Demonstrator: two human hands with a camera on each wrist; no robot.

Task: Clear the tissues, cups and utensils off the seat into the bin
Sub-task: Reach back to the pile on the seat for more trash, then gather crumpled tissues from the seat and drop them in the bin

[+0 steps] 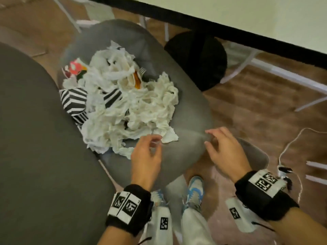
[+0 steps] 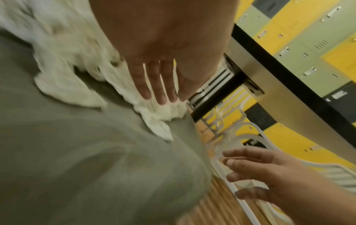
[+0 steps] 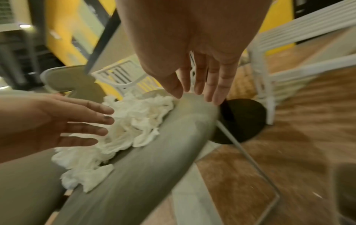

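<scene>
A heap of crumpled white tissues (image 1: pixel 131 106) covers the grey seat (image 1: pixel 185 106), with black-and-white striped cups (image 1: pixel 74 101), a red-patterned cup (image 1: pixel 74 68) and a fork (image 1: pixel 142 71) mixed in. A round black bin (image 1: pixel 196 59) stands on the floor beyond the seat's right edge. My left hand (image 1: pixel 148 151) hovers at the near edge of the tissues (image 2: pixel 158 112), fingers straight and holding nothing. My right hand (image 1: pixel 223 147) hangs over the seat's near right edge (image 3: pixel 173 137), fingers relaxed and empty. The black bin (image 3: pixel 242 120) lies just past its fingertips.
A dark grey round cushion (image 1: pixel 39 147) fills the left. A white table with a black edge (image 1: pixel 230 18) runs across the top right, with white chair legs (image 1: pixel 283 73) under it. A white cable (image 1: pixel 290 149) lies on the wooden floor at right. My shoes (image 1: pixel 194 190) stand below the seat.
</scene>
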